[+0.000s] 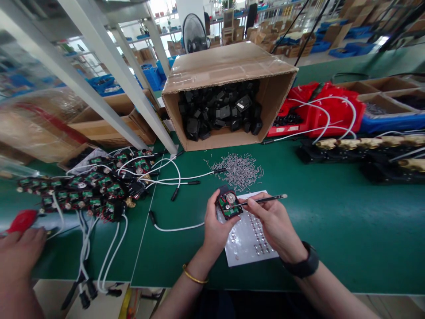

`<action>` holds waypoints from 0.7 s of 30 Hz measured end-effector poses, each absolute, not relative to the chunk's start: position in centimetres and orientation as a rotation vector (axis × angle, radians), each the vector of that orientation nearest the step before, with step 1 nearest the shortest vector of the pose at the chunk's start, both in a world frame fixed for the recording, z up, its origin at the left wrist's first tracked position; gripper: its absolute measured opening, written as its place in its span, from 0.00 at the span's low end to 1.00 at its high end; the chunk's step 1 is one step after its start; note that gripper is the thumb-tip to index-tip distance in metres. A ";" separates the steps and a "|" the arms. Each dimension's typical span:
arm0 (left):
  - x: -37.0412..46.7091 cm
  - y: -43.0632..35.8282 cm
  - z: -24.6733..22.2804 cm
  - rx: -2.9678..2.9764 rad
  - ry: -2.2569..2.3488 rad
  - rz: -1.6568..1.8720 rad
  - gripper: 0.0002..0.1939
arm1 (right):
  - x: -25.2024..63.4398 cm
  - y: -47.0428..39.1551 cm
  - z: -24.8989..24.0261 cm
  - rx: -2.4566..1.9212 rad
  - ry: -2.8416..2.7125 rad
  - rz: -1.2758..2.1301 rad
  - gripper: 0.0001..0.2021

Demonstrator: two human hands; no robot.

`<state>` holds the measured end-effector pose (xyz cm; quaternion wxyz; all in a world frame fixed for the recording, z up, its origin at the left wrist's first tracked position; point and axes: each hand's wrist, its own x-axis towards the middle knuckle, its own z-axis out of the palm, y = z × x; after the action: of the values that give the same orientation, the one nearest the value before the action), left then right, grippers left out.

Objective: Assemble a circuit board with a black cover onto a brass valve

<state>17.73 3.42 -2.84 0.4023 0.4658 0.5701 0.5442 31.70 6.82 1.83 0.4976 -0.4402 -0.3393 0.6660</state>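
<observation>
Writing: no brand, label or print is clear enough for you to read; the white strip on the red bin point(327, 108) is too blurred.
Left hand: your left hand point(215, 226) is clamped around the small black module point(229, 205), fingers curled at its left edge and thumb along its near side.
Module: you hold it just above the white sheet point(247, 241); it lies face up, showing a green circuit board, red trim and a round metal part.
Right hand: your right hand point(270, 219) pinches the thin tool point(262, 200), fingers closed on its shaft; its tip touches the round metal part.
Sheet: it lies flat on the mat in front of you, with rows of small shiny pieces on it.
Pins: a loose heap of small metal pins point(239, 170) lies just beyond the sheet.
Box: a cardboard box point(229, 95) lies on its side behind the pins, its open mouth toward you, full of black parts.
Finished pile: many similar modules with white cables point(93, 188) lie well to your left.
Other person: another person's hand point(20, 252) rests at the far left edge, near a red object point(21, 220).
Surface: a green mat point(348, 230) covers the bench.
Room: a workshop with shelving, blue crates, stacked cartons and a standing fan point(194, 33) in the background.
</observation>
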 end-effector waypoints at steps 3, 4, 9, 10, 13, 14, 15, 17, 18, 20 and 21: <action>17.7 3.4 -2.9 1.187 1.443 1.372 0.41 | 31.7 6.9 1.7 -1.073 -0.846 1.616 0.11; 17.8 3.4 -2.9 1.187 1.446 1.373 0.41 | 31.7 6.9 1.7 -1.074 -0.854 1.614 0.10; 17.8 3.3 -2.8 1.185 1.463 1.379 0.40 | 31.7 6.9 1.6 -1.078 -0.905 1.585 0.09; 17.8 3.3 -2.8 1.182 1.464 1.382 0.40 | 31.6 6.9 1.6 -1.083 -0.917 1.578 0.10; 17.8 3.3 -2.8 1.171 1.468 1.386 0.40 | 31.5 7.0 1.8 -1.104 -0.940 1.570 0.11; 17.8 3.3 -2.9 1.170 1.469 1.385 0.40 | 31.5 7.0 1.8 -1.112 -0.943 1.568 0.12; 17.7 3.3 -2.9 1.172 1.470 1.384 0.40 | 31.5 7.0 1.9 -1.120 -0.944 1.566 0.12; 17.7 3.3 -2.9 1.182 1.475 1.382 0.41 | 31.4 7.0 2.0 -1.132 -0.937 1.560 0.12; 17.7 3.3 -2.9 1.193 1.481 1.387 0.40 | 31.4 7.0 2.0 -1.134 -0.931 1.557 0.12; 17.6 3.4 -2.8 1.235 1.502 1.402 0.40 | 31.3 7.0 2.0 -1.134 -0.926 1.549 0.12; 17.6 3.4 -2.8 1.264 1.514 1.410 0.40 | 31.3 7.0 2.0 -1.135 -0.930 1.541 0.12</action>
<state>17.55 3.39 -2.78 0.3511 0.4884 0.5846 0.5444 31.29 7.02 2.03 0.4854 -0.4662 -0.3822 0.6331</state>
